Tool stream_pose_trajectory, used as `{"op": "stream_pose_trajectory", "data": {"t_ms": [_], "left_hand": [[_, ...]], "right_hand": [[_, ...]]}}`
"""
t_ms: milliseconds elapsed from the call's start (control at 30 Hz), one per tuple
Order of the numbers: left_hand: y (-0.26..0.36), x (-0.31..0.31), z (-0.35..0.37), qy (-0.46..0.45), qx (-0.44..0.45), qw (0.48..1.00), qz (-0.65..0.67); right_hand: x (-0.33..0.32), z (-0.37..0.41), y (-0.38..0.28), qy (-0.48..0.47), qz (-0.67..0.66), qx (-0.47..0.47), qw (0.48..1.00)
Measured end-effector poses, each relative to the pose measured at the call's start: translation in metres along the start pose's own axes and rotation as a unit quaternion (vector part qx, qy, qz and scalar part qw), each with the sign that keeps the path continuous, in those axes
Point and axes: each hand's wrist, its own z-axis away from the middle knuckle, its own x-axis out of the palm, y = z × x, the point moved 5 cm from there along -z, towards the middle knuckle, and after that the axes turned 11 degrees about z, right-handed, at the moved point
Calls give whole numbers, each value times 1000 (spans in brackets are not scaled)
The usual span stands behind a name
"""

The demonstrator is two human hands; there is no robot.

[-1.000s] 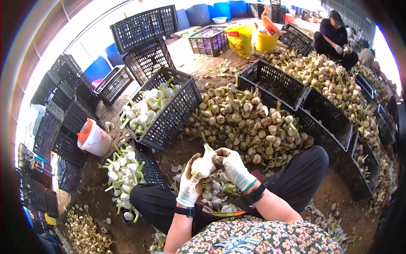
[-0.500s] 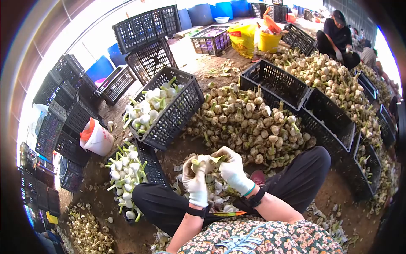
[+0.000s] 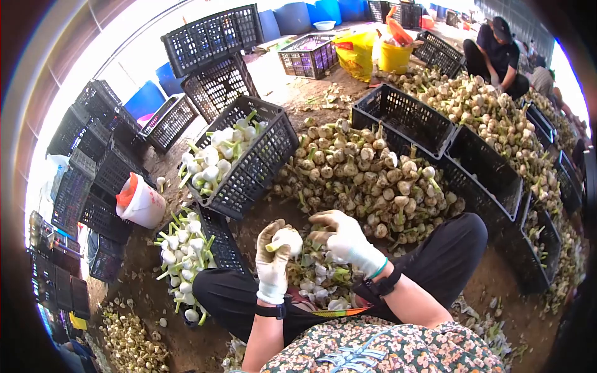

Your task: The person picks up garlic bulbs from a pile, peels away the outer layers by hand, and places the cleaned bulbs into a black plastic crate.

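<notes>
In my gloved left hand [image 3: 272, 258] I grip a garlic bulb [image 3: 288, 240], its whitish side turned up and a short green stem pointing left. My gloved right hand [image 3: 346, 241] is just right of the bulb, apart from it, fingers spread with nothing visible in them. Beneath both hands lies a heap of peeled garlic skins [image 3: 323, 280] between my knees. Beyond them rises a pile of unpeeled, dirt-brown garlic [image 3: 354, 168]. To the left, a tilted black crate [image 3: 255, 165] holds clean white bulbs, and more white garlic [image 3: 183, 261] fills a crate beside my knee.
Black crates [image 3: 404, 118] line the right side, with a long garlic heap [image 3: 472, 112] behind them. A white bucket [image 3: 142, 202] and stacked crates [image 3: 93, 143] stand left. Another person [image 3: 494, 56] sits at the upper right. Loose small bulbs [image 3: 130, 339] lie lower left.
My right hand has come away from the bulb and opened. The left hand has moved slightly left with the garlic, whose whitish surface now shows. The other person has bent lower.
</notes>
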Motion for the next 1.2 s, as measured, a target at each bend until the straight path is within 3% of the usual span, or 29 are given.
{"op": "stream_pose_trajectory", "data": {"t_ms": [100,133,233,333,400,500,733,867,933,967,1000,1067,1133,1200], "left_hand": [[-4,7,-1,-54,-1,993,-105],[-4,9,0,-54,-1,993,-106],[-2,12,2,-48,-10,987,-152],[-3,4,2,-49,15,977,-206],[-4,3,3,-40,9,987,-156],[3,-2,4,70,34,988,-136],[-13,-16,-1,40,-27,995,92],[-17,-26,-12,46,-55,946,317],[-11,-19,-19,37,-59,937,343],[-9,-17,-23,44,-73,928,364],[-10,-17,-26,51,-89,917,385],[-25,-51,-31,143,-80,917,363],[-29,-64,-35,182,-78,909,368],[-23,-72,-39,254,-108,879,389]], "right_hand": [[-6,-3,-52,9,83,-179,980],[-7,-5,-54,9,83,-179,980],[0,-5,-69,-76,275,-227,931],[4,-7,-67,-61,306,-216,925],[7,-8,-59,-42,273,-211,937],[11,-4,-46,-7,121,-127,985],[26,-8,16,79,155,-21,984],[26,-2,77,79,250,43,964],[43,-1,110,-214,295,138,921],[58,7,132,-304,311,98,895],[77,15,168,-326,317,86,886],[74,18,170,-247,296,112,916],[68,6,174,-256,299,199,898],[59,-9,194,-174,303,249,903]]}}
